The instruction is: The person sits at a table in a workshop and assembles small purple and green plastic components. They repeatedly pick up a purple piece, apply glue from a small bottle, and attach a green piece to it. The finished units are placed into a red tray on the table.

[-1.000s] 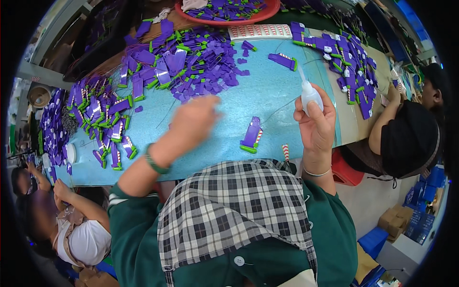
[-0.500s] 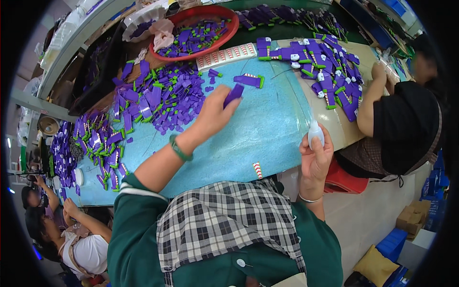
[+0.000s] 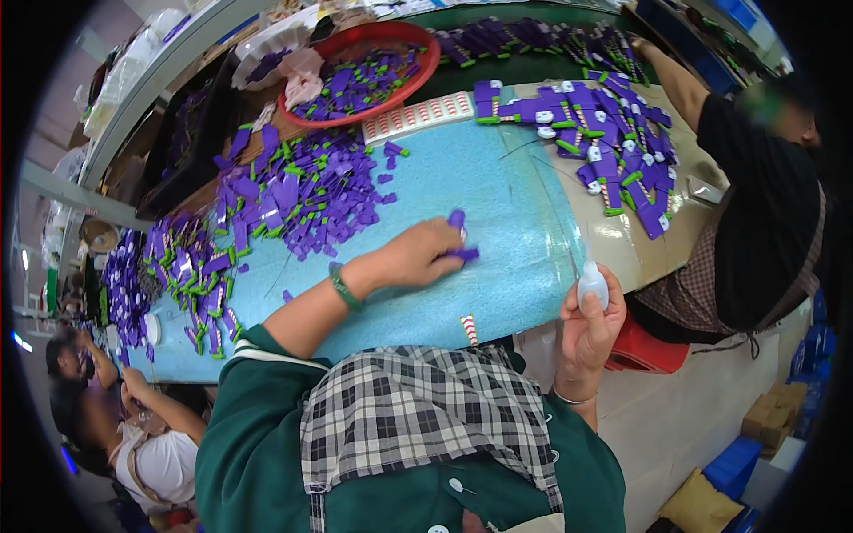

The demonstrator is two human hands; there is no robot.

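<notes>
Now, head view: two bare hands over a blue mat.
Left hand: fingers pinch a small purple piece down on the mat.
Purple piece: looks light, hard, thin; hold its edges.
Right hand: wrapped around a little white bottle; soft, squeezy, hold the middle.

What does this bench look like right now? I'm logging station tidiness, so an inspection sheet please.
Surface: light blue foam mat over a tan tabletop.
Job's things: left hand grips a small purple plastic piece; right hand holds a small white squeeze bottle.
Clutter: heaps of purple and green plastic pieces; round red basin; red-and-white striped strip.
Fingers: both hands closed on their items.
Cables: nothing seen.
Surroundings: co-workers' arms at the right and the lower left.
</notes>
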